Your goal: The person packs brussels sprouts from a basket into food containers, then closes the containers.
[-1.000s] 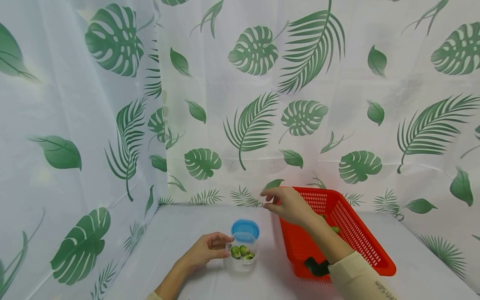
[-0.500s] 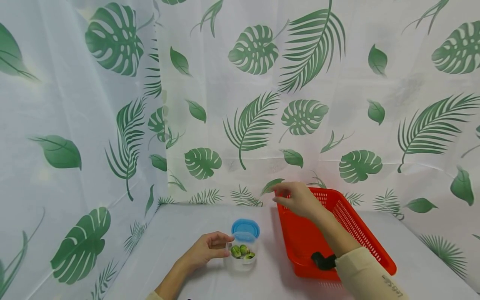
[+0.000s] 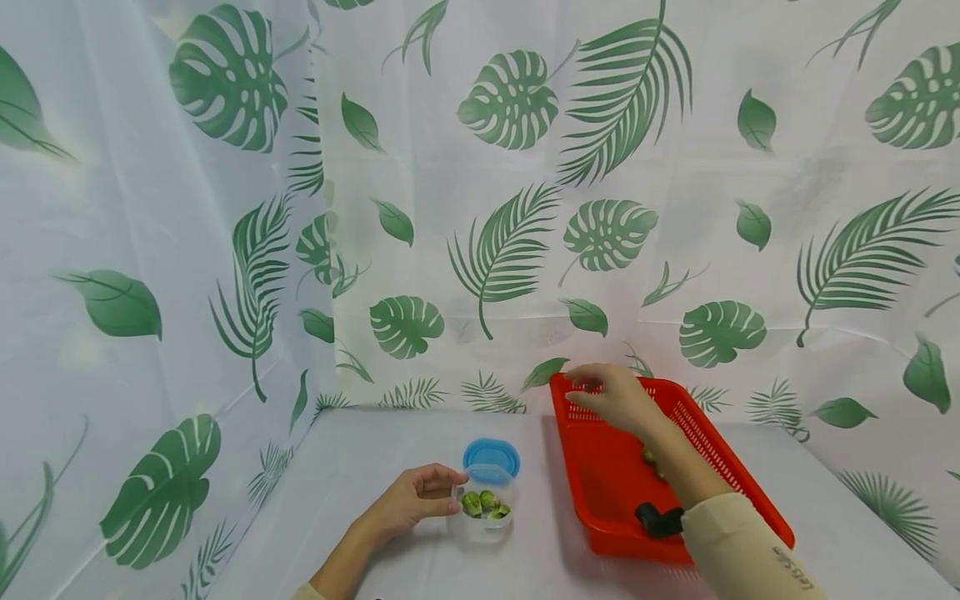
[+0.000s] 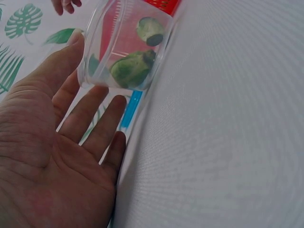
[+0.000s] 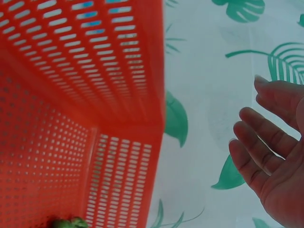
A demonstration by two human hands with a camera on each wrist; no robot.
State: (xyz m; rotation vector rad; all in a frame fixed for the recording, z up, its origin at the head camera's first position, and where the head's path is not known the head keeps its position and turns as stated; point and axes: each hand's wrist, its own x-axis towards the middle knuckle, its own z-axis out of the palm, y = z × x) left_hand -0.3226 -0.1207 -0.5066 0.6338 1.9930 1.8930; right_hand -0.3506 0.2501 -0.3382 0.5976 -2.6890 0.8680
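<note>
A small clear plastic container (image 3: 480, 527) stands on the table with several Brussels sprouts (image 3: 487, 500) inside. My left hand (image 3: 416, 500) is at its left side, thumb and fingertips against the rim and wall; in the left wrist view the fingers (image 4: 102, 114) are fairly straight. My right hand (image 3: 615, 398) hovers over the far left corner of the red basket (image 3: 581, 492), holding nothing. Its fingers are loosely bent in the right wrist view. More Brussels sprouts (image 5: 70, 223) lie in the basket, partly hidden by the right forearm in the head view.
Right behind the container lies a blue lid (image 3: 491, 457). A black device (image 3: 658, 521) on the right wrist overlaps the basket's near end. The white table (image 3: 345, 450) meets a leaf-patterned curtain (image 3: 420, 250) at the back and left.
My right hand has moved rightward, from beside the basket's far left corner to over it. The left hand and the container have stayed in place.
</note>
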